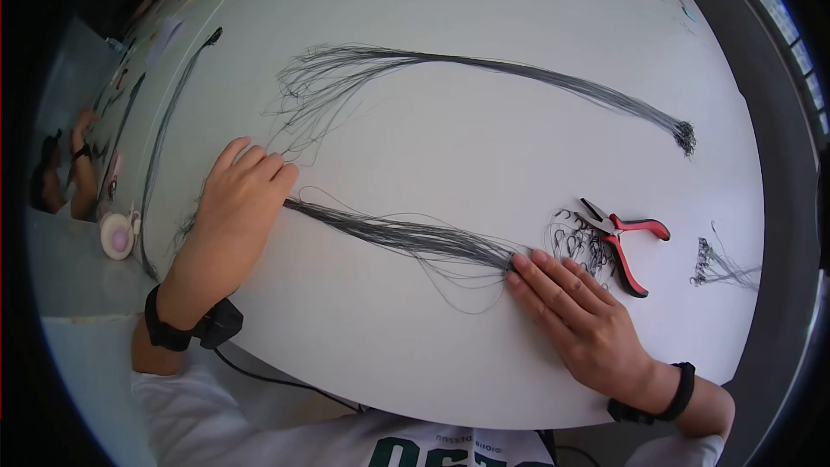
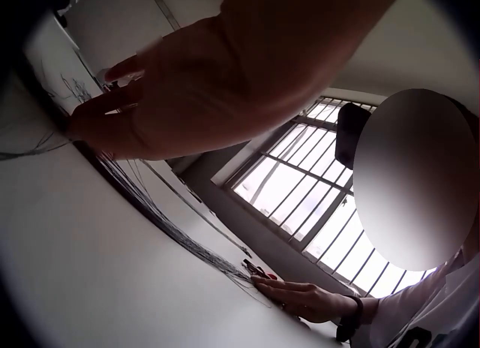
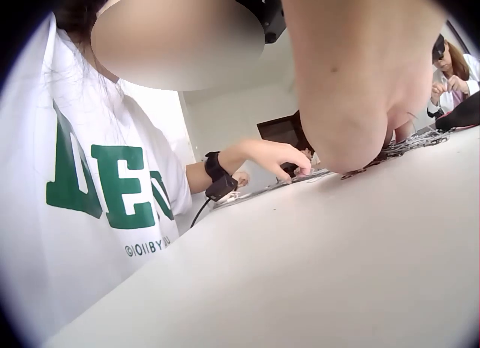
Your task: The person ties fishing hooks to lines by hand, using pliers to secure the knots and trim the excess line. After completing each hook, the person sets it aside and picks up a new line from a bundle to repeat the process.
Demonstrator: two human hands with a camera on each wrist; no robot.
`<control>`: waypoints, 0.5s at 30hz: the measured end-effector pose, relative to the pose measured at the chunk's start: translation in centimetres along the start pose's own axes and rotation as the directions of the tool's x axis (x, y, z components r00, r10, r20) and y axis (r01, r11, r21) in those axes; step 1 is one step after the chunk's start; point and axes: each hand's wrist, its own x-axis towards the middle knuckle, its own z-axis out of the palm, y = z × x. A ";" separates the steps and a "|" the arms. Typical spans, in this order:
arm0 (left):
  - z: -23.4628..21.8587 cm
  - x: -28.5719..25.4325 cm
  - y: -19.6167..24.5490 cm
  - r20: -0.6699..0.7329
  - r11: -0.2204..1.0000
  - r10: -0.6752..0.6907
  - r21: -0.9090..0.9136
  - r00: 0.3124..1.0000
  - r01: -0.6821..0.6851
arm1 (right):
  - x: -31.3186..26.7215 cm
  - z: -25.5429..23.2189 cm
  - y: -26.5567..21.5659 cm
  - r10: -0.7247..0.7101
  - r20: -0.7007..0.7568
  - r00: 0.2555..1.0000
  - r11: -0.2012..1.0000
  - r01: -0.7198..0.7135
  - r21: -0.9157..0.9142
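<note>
A bundle of dark fishing lines [image 1: 389,233] runs across the white table between my two hands. My left hand [image 1: 242,207] grips its left end, and loose line tips stick out beyond the wrist side. In the left wrist view the left fingers [image 2: 105,119] come together around the strands. With fingers straight, my right hand [image 1: 596,329] rests on the bundle's other end, beside a pile of fish hooks [image 1: 581,246]. Some strands bow out in loops below the bundle. Red-handled pliers [image 1: 618,233] lie splayed against the hooks.
A second line bundle [image 1: 519,71] with clustered hooks [image 1: 685,137] lies farther back. More hooks on lines [image 1: 713,264] sit at the right edge. A white round spool [image 1: 117,235] and another long strand bundle [image 1: 164,130] are at left. Other people sit along the table's far left side.
</note>
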 end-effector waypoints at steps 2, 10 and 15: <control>0.3 -0.6 -1.5 0.090 0.989 -0.106 0.109 0.990 0.096 | 0.0 0.1 0.0 0.000 -0.005 1.000 1.000 0.000 0.001; -5.3 3.4 6.3 0.076 0.814 0.290 -0.544 0.954 -0.204 | 1.0 0.3 0.4 -0.017 -0.210 0.978 0.987 0.050 0.155; -1.4 7.9 11.4 -0.164 0.771 0.291 -0.544 0.943 -0.333 | 1.7 0.7 1.8 0.071 -0.386 0.920 0.900 0.108 0.422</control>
